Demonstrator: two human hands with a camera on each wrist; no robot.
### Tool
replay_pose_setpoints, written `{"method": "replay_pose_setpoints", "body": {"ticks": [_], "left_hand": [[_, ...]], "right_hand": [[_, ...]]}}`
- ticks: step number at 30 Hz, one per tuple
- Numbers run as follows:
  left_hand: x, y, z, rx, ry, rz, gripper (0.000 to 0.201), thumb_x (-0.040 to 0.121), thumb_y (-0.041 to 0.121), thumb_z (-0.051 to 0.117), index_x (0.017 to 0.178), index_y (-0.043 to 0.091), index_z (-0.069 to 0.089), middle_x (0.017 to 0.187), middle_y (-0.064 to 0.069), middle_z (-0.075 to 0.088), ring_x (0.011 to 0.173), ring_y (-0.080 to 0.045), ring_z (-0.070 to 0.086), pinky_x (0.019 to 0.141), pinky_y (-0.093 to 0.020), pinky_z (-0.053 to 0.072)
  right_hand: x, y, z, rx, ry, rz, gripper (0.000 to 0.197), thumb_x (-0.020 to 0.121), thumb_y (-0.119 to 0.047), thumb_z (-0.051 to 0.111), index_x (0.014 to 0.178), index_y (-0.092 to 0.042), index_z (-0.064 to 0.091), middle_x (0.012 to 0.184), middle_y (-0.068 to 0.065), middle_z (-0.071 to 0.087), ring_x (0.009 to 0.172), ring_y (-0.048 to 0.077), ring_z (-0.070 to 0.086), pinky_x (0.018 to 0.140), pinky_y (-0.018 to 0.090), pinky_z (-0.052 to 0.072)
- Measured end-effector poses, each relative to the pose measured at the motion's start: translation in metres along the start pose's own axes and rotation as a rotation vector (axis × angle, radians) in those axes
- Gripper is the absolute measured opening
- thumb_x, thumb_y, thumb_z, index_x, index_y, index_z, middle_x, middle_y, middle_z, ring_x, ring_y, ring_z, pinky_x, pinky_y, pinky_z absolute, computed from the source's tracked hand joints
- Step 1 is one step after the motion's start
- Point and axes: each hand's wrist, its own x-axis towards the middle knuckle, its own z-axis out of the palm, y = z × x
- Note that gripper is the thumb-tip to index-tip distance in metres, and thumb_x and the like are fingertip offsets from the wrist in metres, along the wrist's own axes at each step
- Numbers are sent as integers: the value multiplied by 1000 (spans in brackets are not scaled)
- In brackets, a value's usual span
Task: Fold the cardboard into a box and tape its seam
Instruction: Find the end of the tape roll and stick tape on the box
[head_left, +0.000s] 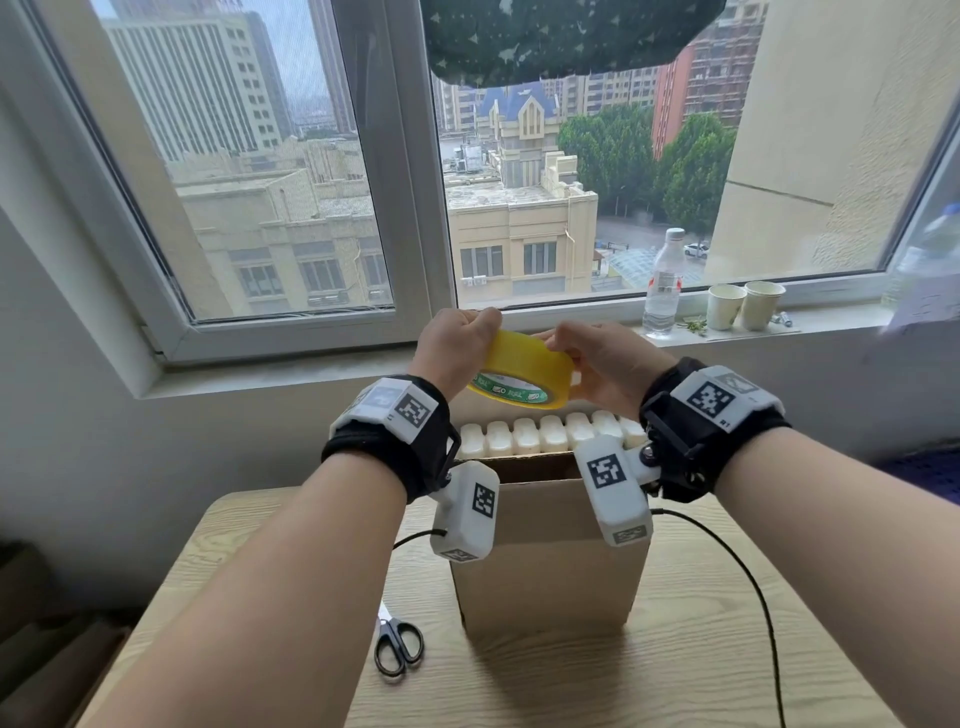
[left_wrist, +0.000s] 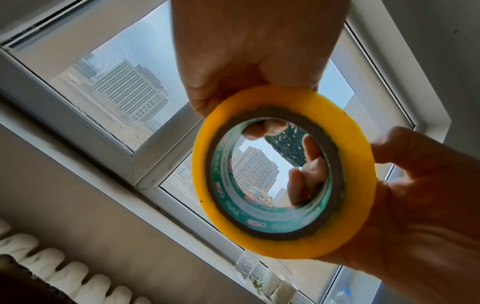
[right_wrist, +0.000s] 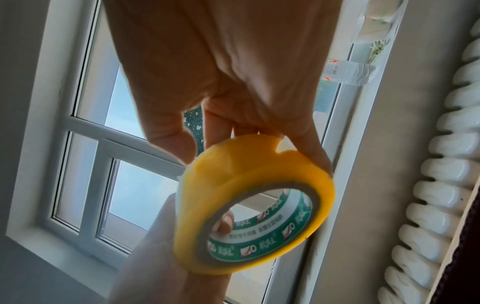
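With both hands gripping the tape roll (head_left: 522, 371) above the box (head_left: 550, 561), I should pick its free end loose with my right hand (head_left: 602, 364) while my left hand (head_left: 457, 345) steadies it.

Both forearms reach forward, raised; left grip (head_left: 457, 345) and right grip (head_left: 597, 364) curl close together, fingers (left_wrist: 306, 164) bent inward.

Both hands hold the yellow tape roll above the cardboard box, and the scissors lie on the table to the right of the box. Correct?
Not quite. Both hands, left hand and right hand, do hold the tape roll above the cardboard box, but the head view shows the scissors on the table left of the box.
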Motion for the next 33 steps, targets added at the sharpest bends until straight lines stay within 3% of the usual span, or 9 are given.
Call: {"method": "replay_pose_setpoints", "body": {"ticks": [3,6,9,11,20,23,27,31,33], "left_hand": [[-2,2,1,28,3,38,46,93,28,44,51,18,29,52,-1,31,51,-20,32,60,-33,30],[-4,6,-1,47,-7,53,41,83,38,43,51,18,29,52,-1,30,50,-20,31,59,-32,29],[-3,2,-2,28,1,24,42,87,36,44,51,18,31,53,-1,32,53,-22,34,60,-33,30],[0,-3,-1,7,10,15,42,92,29,45,52,17,34,54,-2,34,56,-21,36,61,-33,31],[-1,-8,-2,-14,0,27,43,93,27,45,53,17,34,53,-2,33,54,-22,34,61,-33,30],[-2,-8,-1,-13,9,28,44,92,29,45,51,18,33,51,-1,33,53,-22,34,61,-33,31],[-2,-3,1,-6,26,60,42,86,30,44,49,18,29,50,0,30,51,-20,31,58,-31,28],[0,-4,-2,11,22,34,43,89,31,44,50,18,32,52,-2,32,55,-22,35,60,-33,30],[1,-7,0,3,14,25,44,91,30,44,50,18,34,53,-2,34,57,-22,36,61,-33,31]], "right_hand": [[0,2,5,-16,71,0,37,87,-1,44,119,9,59,101,14,60,99,30,52,85,45,48],[1,7,3,-15,90,-18,38,81,5,45,113,5,65,112,20,58,104,32,52,86,46,50],[-2,5,1,33,-35,6,51,77,-19,62,123,5,59,106,14,55,98,25,54,86,43,50],[0,5,0,13,-22,-19,50,83,-26,69,122,5,59,106,15,57,95,25,58,89,45,51],[-6,7,-1,-7,-52,-26,30,94,-13,54,117,6,61,104,11,58,100,23,55,92,43,49],[-6,5,5,2,-13,-35,21,92,-5,48,101,1,66,97,9,59,95,23,54,94,46,47],[0,12,10,-16,139,-83,35,81,12,42,101,2,69,104,18,62,100,31,57,85,42,53],[1,11,3,11,-30,-24,41,81,-12,65,118,5,62,106,16,58,101,28,57,97,48,48],[1,10,-1,-16,-34,-48,36,87,-20,67,114,4,64,106,16,62,99,27,60,93,46,50]]}}
